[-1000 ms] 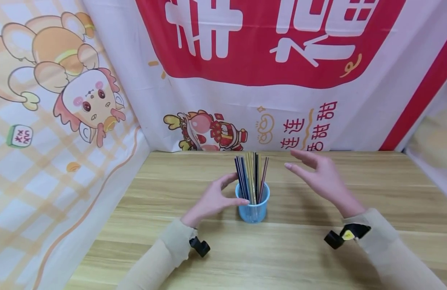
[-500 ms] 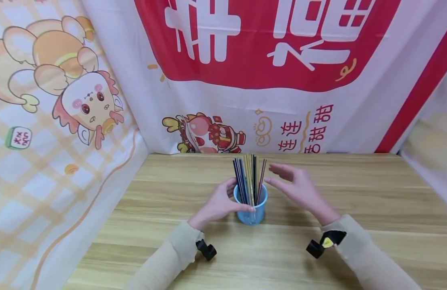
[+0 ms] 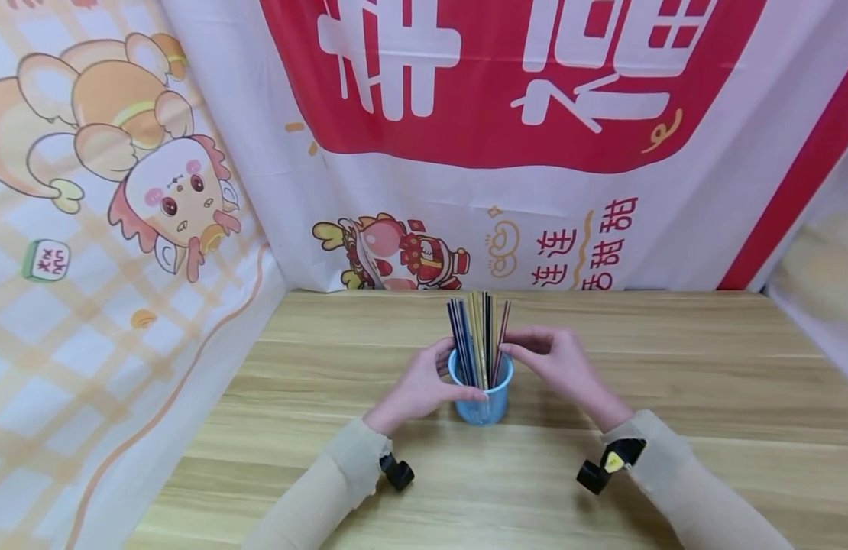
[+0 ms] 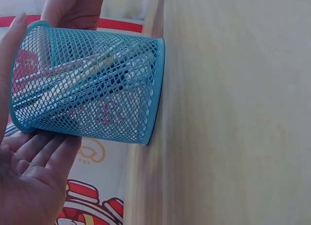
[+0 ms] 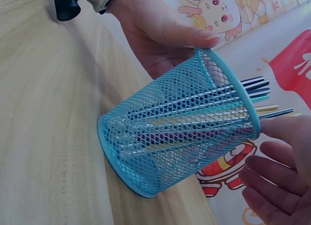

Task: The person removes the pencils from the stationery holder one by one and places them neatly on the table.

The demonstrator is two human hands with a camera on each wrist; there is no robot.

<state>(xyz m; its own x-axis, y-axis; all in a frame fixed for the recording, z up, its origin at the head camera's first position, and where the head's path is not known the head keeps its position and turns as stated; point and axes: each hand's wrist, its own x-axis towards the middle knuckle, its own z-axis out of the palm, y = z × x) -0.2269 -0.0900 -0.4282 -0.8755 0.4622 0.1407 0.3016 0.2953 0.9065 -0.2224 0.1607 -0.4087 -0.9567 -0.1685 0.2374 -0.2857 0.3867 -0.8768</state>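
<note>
A blue mesh cup [image 3: 482, 410] is standing upright on the wooden counter [image 3: 259, 428], toward its far side and between two hands. Slender sticks [image 3: 474, 336], dark, blue, gold and reddish, are leaning inside it and projecting above its rim. The left hand [image 3: 420, 386] is gripping the cup from the left, its thumb lying along the near rim and its fingers curving about the far side, partly open to the cup's width. The right hand [image 3: 564, 365] is reaching to the right rim; its thumb is lying beside the reddish sticks, its fingers are bending partway, and whether they are pinching anything cannot be told. Each wrist is carrying a small black device. Behind the counter a red-and-white printed cloth [image 3: 493, 145] is hanging; at left, a plaid cloth [image 3: 46, 344] is showing a cartoon animal.
</note>
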